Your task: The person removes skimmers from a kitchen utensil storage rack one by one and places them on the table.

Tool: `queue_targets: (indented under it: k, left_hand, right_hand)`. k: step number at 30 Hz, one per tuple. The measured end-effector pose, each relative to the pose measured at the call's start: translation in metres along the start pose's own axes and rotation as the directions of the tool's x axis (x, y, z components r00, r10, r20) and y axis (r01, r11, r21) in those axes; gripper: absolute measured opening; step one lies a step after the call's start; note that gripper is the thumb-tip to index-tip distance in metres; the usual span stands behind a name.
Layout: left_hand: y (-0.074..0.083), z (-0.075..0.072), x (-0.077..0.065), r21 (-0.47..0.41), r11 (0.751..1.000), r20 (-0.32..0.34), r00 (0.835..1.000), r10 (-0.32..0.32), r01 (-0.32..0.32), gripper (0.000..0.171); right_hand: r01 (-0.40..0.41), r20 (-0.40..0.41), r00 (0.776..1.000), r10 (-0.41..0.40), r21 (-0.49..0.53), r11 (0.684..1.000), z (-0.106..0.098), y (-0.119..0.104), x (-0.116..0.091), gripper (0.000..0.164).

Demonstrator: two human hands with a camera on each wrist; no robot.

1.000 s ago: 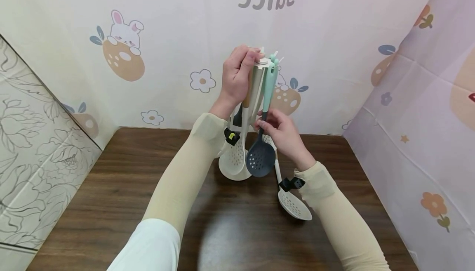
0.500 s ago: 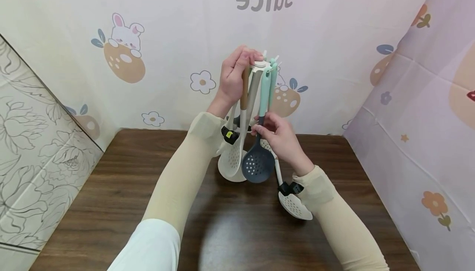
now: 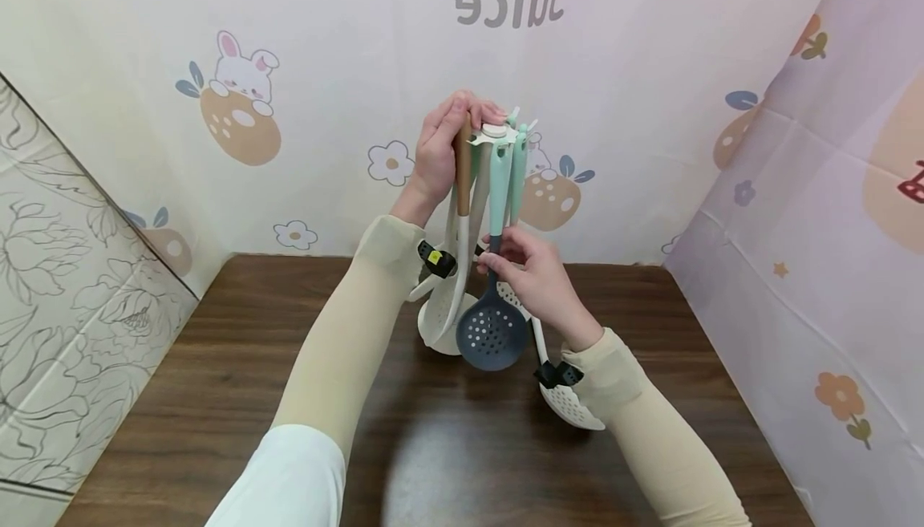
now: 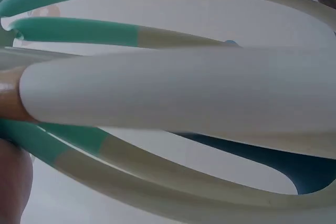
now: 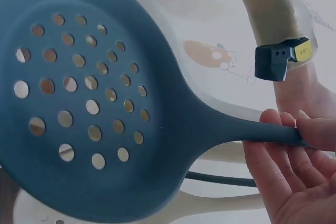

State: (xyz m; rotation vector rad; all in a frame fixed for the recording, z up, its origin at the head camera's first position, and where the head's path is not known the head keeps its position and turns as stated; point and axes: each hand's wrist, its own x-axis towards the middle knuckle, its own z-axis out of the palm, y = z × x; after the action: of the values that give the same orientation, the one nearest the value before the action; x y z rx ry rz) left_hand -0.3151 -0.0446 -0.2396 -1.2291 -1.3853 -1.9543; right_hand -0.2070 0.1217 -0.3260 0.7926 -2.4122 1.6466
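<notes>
A white utensil rack stands on the table, hung with several kitchen utensils. My left hand grips its top, beside the brown handle of a white utensil; that utensil's white shaft fills the middle of the left wrist view. On the near side hangs a dark grey skimmer with a mint handle, its perforated bowl large in the right wrist view. My right hand pinches the skimmer's neck between thumb and fingers. Another mint handle hangs just right of it.
A white perforated skimmer lies on the brown wooden table, partly behind my right wrist. The rack's round white base shows below the utensils. A patterned curtain closes off the back.
The rack's top and the dark grey skimmer have shifted left and toward me, with both hands following. The skimmer's bowl now sits lower in view. Both hands keep their holds.
</notes>
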Motion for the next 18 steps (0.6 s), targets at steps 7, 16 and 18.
queue_targets:
  k: [7, 16, 18]
  left_hand:
    - [0.007, 0.001, 0.002, 0.042, 0.996, 0.001, 0.997, -0.073, 0.072, 0.034]
    - [0.032, -0.003, 0.000, 0.381, 0.924, 0.086, 0.996, 0.009, -0.042, 0.024]
    - [0.032, -0.006, -0.001, 0.504, 0.849, 0.178, 0.981, 0.077, -0.158, 0.022]
  right_hand:
    - [-0.027, 0.006, 1.000, 0.026, 0.029, 0.999, 0.003, -0.006, 0.000, 0.025]
    - [-0.032, 0.015, 0.999, 0.032, 0.049, 0.998, 0.005, -0.003, 0.001, 0.028]
    - [-0.035, 0.017, 0.999, 0.034, 0.056, 0.998, 0.005, -0.004, 0.000, 0.027]
